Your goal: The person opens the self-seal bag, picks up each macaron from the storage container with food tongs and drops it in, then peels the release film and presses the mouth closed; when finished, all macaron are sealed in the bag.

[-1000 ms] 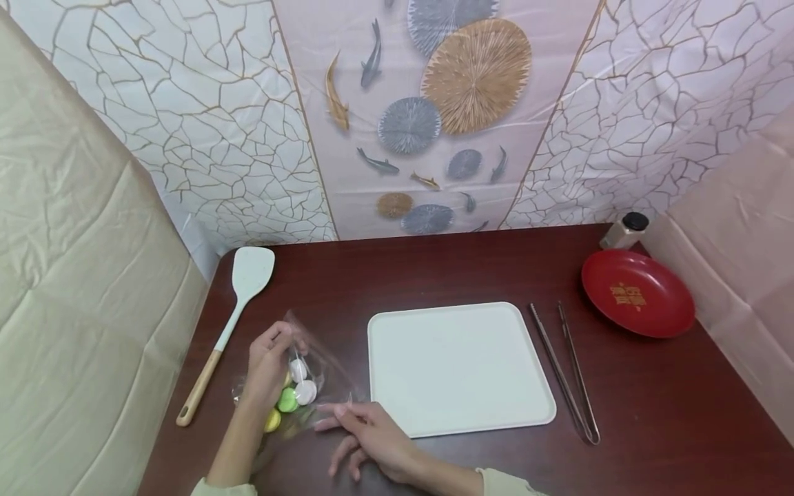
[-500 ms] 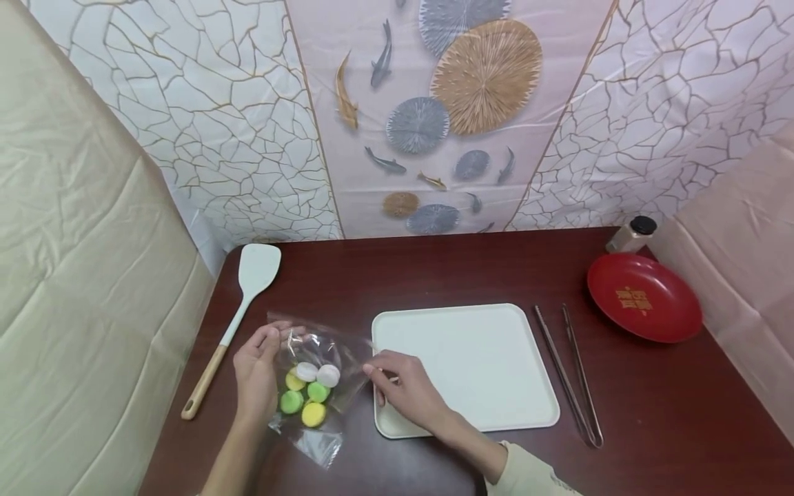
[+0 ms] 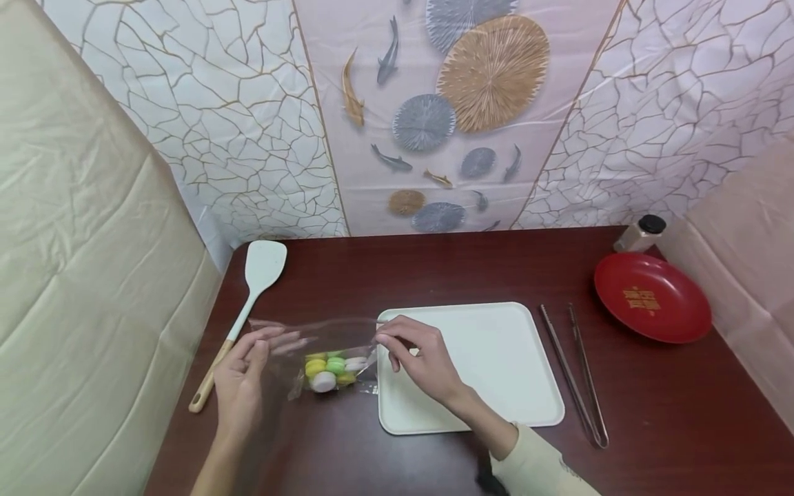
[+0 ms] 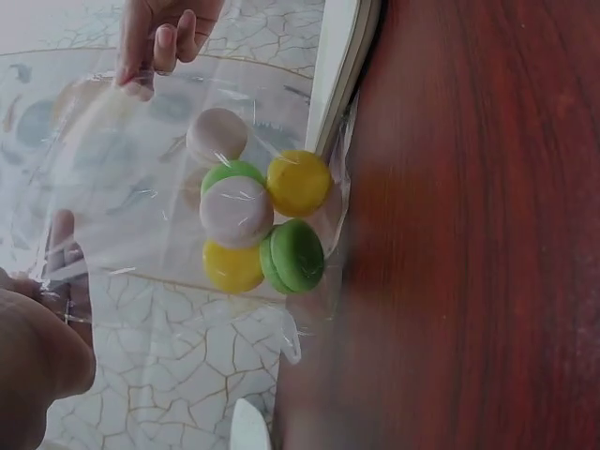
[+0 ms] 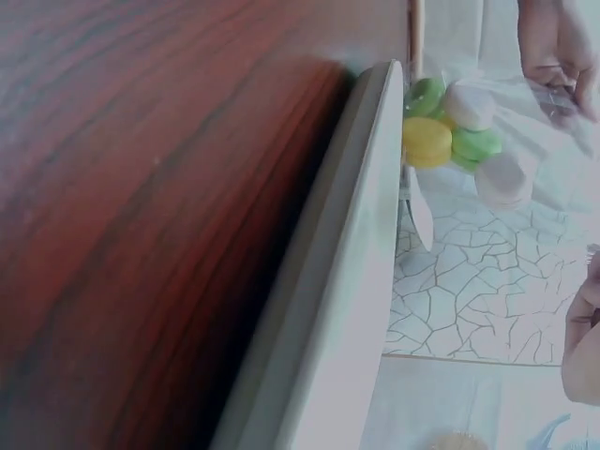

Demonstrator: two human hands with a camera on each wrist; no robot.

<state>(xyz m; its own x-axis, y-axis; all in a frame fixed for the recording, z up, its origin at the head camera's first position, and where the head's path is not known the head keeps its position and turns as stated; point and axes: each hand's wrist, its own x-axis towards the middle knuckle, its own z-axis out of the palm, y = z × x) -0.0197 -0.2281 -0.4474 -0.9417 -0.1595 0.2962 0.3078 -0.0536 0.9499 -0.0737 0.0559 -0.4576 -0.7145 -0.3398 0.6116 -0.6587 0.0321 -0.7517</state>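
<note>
A clear plastic bag (image 3: 338, 334) with several yellow, green and whitish macarons (image 3: 335, 364) in its lower part hangs stretched between both hands. My left hand (image 3: 240, 382) pinches one upper corner between thumb and fingers. At the opposite corner, over the left edge of a white tray (image 3: 471, 368), my right hand (image 3: 428, 355) pinches the film between thumb and forefinger. The left wrist view shows the macarons (image 4: 239, 211) bunched together near the table. They also appear beyond the tray rim in the right wrist view, where the bag is partly washed out.
A white spatula with a wooden handle (image 3: 214, 372) lies at the left. Metal tongs (image 3: 573, 375) rest right of the tray. A red plate (image 3: 651, 300) and a black-lidded jar (image 3: 642, 234) stand at the back right. Padded fabric panels border both sides.
The right hand has moved up and rightward, drawing the bag's upper edge wide. The left hand has shifted slightly left, and the bag has turned so the macarons gather at its bottom.
</note>
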